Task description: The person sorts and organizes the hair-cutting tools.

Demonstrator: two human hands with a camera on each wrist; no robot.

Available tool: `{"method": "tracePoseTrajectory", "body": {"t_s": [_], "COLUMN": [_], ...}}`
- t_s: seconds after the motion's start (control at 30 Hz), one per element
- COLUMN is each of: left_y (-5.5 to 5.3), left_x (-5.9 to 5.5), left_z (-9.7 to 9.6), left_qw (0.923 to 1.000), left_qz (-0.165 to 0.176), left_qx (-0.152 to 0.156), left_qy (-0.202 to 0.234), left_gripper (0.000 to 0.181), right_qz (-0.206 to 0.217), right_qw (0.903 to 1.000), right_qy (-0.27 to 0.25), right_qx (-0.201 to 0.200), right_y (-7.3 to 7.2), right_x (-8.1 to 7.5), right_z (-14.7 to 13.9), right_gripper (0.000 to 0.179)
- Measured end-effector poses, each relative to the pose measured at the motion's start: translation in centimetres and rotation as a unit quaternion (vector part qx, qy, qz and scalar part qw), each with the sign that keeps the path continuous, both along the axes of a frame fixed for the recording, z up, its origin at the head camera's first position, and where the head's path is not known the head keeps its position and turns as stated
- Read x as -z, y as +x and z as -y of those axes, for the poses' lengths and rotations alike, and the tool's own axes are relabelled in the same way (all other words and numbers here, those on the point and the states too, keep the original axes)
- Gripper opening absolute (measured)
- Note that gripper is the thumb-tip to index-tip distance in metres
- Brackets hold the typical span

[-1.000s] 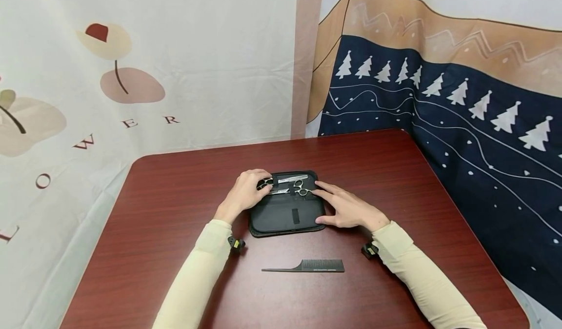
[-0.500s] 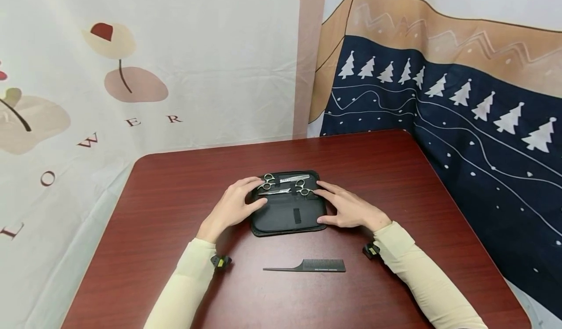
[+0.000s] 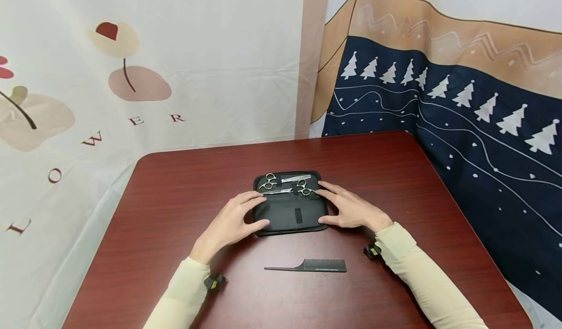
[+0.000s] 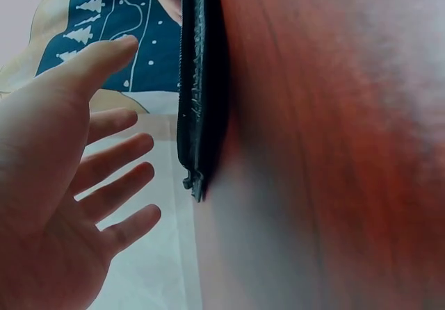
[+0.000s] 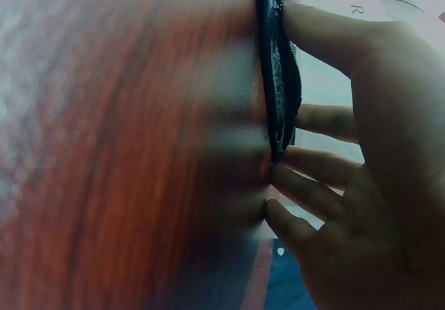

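Observation:
A black zip case (image 3: 281, 214) lies on the table with its inside showing. Two pairs of silver scissors sit in its upper half, the far pair (image 3: 296, 178) and the near pair (image 3: 304, 189), pointing opposite ways. At the case's left side my left hand (image 3: 230, 224) is spread with relaxed fingers and holds nothing; the left wrist view shows a gap between its fingers and the zipped edge (image 4: 198, 87). My right hand (image 3: 353, 211) is at the right side, thumb and fingers extended, its thumb tip against the zipped rim (image 5: 274, 67).
A black tail comb (image 3: 325, 265) lies in front of the case, its thin tail pointing left. The red-brown wooden table (image 3: 184, 182) meets a white patterned cloth (image 3: 228, 75) behind and a dark tree-print cloth (image 3: 461, 124) on the right.
My left hand has drawn back from the upper scissors' handles, down and left to the case's left side, uncovering them. The right hand stays at the right edge.

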State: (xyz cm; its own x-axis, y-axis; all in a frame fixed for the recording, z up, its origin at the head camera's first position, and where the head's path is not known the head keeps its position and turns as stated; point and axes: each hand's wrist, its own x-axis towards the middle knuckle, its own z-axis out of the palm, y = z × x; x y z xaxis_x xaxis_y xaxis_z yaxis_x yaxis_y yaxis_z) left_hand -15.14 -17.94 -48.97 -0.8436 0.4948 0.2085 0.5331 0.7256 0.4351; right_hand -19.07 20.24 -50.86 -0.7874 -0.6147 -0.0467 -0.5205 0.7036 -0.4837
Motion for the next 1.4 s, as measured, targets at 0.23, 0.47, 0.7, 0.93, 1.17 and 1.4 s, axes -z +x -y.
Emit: {"method": "tracePoseTrajectory", "body": {"t_s": [0.23,0.47,0.7,0.93,1.17,1.4], "left_y": [0.9,1.0,1.1,1.2,1.2,1.4], "left_x": [1.0,1.7,1.5,1.6,1.6,1.5], "left_z": [0.2,0.2,0.1,0.0,0.0,0.1], "left_qw": [0.9994,0.9970,0.9973,0.9978,0.9974,0.9975], "left_qz": [-0.020,-0.052,-0.033,-0.018,-0.024,-0.020], "left_qx": [0.027,0.048,0.044,0.036,0.043,0.043], "left_qy": [-0.007,-0.031,-0.048,-0.053,-0.051,-0.053], "left_gripper": [0.062,0.051,0.042,0.043,0.042,0.043], "right_qz": [0.007,0.004,-0.002,-0.007,-0.018,-0.056], "right_qw": [1.0000,1.0000,1.0000,0.9999,0.9998,0.9984], "right_qy": [0.004,0.007,0.006,0.007,0.011,-0.002], "right_qx": [0.003,0.005,0.008,0.005,-0.003,-0.002], "right_y": [0.0,0.1,0.2,0.1,0.1,1.4], "right_x": [-0.1,0.0,0.0,-0.2,-0.7,-1.7], "right_z": [-0.1,-0.1,0.0,-0.1,-0.2,-0.9], "right_gripper": [0.081,0.082,0.081,0.080,0.080,0.079]}}
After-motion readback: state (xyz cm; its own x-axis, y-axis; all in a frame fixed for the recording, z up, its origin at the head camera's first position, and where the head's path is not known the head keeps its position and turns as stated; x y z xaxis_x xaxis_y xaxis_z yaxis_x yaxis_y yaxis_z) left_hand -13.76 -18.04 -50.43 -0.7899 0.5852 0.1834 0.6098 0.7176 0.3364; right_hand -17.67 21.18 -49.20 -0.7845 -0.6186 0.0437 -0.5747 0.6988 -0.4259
